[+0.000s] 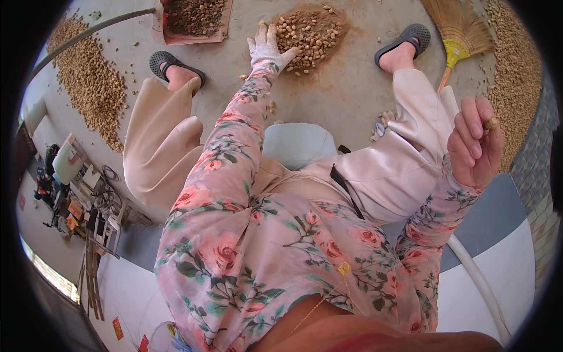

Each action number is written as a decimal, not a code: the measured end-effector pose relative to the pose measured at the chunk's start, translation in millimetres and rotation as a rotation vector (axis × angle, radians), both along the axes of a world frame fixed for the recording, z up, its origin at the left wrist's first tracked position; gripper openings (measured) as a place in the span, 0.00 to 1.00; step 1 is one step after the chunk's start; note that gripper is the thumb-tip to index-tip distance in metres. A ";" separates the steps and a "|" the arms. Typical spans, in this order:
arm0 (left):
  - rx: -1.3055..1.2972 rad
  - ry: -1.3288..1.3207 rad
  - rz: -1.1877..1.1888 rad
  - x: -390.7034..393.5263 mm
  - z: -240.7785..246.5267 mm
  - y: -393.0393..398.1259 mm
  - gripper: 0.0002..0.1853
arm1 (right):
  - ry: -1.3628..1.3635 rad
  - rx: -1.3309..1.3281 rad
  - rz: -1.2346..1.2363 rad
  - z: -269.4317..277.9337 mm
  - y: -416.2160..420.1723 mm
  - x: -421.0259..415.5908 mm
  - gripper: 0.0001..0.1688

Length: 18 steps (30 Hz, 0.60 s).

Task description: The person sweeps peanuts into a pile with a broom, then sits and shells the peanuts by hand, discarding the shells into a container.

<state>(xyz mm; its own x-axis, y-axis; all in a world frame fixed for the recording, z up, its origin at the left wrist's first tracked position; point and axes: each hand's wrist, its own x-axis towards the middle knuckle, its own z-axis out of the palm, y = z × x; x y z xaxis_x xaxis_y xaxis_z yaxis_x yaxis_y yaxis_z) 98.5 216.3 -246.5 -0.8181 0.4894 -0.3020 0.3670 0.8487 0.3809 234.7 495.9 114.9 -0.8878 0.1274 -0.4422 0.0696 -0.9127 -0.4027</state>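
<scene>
My left hand [269,45], in a whitish glove, lies with fingers spread at the left edge of a small pile of what look like unshelled peanuts [310,42] mixed with reddish-brown soil on the concrete floor. One peanut shows at its fingertips; whether they touch it I cannot tell. My bare right hand [477,138] is raised at the right, above and beyond my right knee, with a small brown piece, apparently a peanut [490,123], pinched between its fingers.
A pinkish dustpan [195,40] holding peanuts and debris stands at the upper left. Larger peanut heaps lie left [90,86] and right [512,83]. A straw broom [468,33] rests near my right foot. Between my thighs shows a pale blue seat [300,143]. Clutter [77,189] stands far left.
</scene>
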 end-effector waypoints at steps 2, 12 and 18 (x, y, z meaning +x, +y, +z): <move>0.074 0.054 0.016 -16.4 -24.0 5.3 0.47 | -0.094 0.056 -0.007 -2.4 -0.6 -0.5 0.10; 0.243 0.033 -0.373 21.4 -9.3 48.2 0.43 | -0.201 0.175 0.062 -10.0 -5.6 -5.8 0.14; 0.251 0.069 -0.736 10.0 -24.5 70.9 0.35 | -0.221 0.242 0.092 -7.6 -10.9 -8.0 0.14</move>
<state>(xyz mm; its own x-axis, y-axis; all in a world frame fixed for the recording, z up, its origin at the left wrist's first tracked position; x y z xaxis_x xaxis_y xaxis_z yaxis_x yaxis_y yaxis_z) 108.5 287.2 -271.0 -0.2691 0.9605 -0.0705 0.8321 0.2687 0.4852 226.7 484.9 107.3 -0.7866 0.1759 -0.5919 0.2573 -0.7781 -0.5731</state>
